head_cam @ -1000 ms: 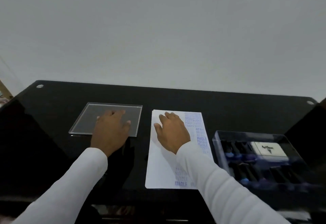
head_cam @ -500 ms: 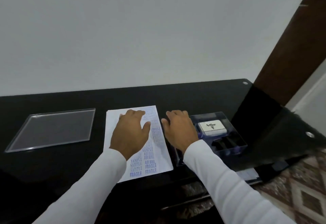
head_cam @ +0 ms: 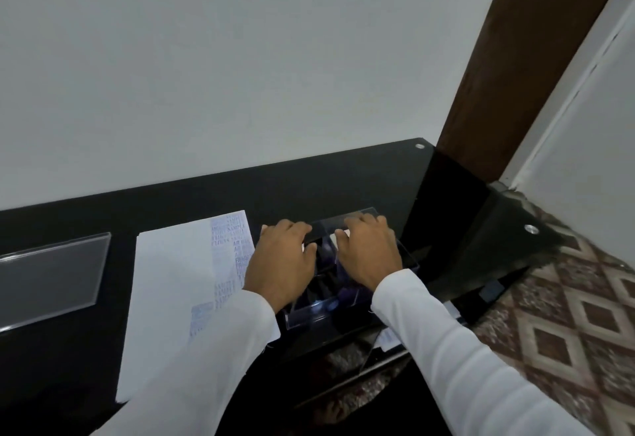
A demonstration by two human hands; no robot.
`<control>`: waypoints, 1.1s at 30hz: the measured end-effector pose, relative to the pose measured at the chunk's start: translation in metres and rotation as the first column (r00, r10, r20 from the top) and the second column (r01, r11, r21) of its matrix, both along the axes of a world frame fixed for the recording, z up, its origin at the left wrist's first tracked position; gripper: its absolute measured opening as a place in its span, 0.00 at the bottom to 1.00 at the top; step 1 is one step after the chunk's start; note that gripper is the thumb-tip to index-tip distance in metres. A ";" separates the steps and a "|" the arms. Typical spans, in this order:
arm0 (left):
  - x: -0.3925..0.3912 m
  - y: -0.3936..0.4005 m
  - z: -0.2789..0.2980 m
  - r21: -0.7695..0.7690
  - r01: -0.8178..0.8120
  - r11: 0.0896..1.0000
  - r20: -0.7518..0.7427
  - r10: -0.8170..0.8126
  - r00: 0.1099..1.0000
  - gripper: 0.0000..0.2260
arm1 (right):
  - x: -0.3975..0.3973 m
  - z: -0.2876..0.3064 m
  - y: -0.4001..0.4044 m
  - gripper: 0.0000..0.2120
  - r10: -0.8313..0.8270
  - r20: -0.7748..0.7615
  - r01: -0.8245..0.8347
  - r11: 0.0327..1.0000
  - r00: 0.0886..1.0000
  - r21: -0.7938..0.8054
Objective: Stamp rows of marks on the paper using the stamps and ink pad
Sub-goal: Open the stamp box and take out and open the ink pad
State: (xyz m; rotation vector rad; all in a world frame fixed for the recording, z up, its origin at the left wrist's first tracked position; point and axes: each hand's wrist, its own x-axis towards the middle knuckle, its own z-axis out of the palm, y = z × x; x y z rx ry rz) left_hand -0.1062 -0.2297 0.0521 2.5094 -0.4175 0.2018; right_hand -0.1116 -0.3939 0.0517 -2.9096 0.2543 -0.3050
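Paper and stamp box, side by side

White paper (head_cam: 165, 284) lies flat with blue stamped rows down its right side; clear stamp box (head_cam: 323, 301) sits just right.

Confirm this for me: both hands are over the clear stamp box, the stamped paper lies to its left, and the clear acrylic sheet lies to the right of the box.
One detail is wrong. In the head view the clear acrylic sheet lies at the far left, beyond the stamped paper, not right of the box. The rest holds: the left hand and right hand are over the clear stamp box, with the paper to its left.
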 end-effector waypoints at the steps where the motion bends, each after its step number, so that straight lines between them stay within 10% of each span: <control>1: 0.002 -0.005 -0.001 0.012 0.027 1.000 0.005 -0.027 1.000 0.14 | 0.000 -0.001 -0.006 0.17 -0.013 -0.004 0.013 1.000 1.000 -0.003; 14: 0.026 -0.048 -0.022 0.200 0.270 0.942 -0.023 -0.271 0.962 0.17 | 0.010 -0.011 -0.035 0.17 -0.058 0.017 0.060 0.992 0.998 -0.107; 33: 0.028 -0.054 -0.034 0.346 0.233 0.909 -0.057 -0.227 0.972 0.22 | 0.021 0.007 -0.034 0.13 -0.119 -0.190 0.117 0.993 0.975 -0.023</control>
